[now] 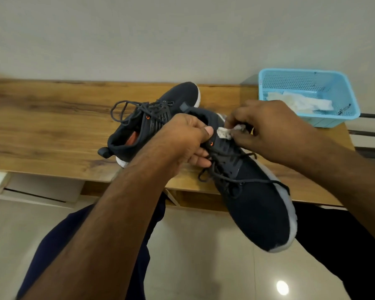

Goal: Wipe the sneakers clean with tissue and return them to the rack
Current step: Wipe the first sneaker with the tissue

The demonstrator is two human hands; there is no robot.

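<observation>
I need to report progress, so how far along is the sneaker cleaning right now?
Partway. Done: used tissue lies in the blue basket. In hand: the left hand grips one sneaker while the right hand rubs a tissue wad near its collar. Left: the other sneaker sits on the wooden top; neither is racked.

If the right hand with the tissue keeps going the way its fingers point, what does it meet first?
Probably the left hand's thumb on the held sneaker's collar; the tissue in the right hand nearly touches it, though depth is unclear.
</observation>
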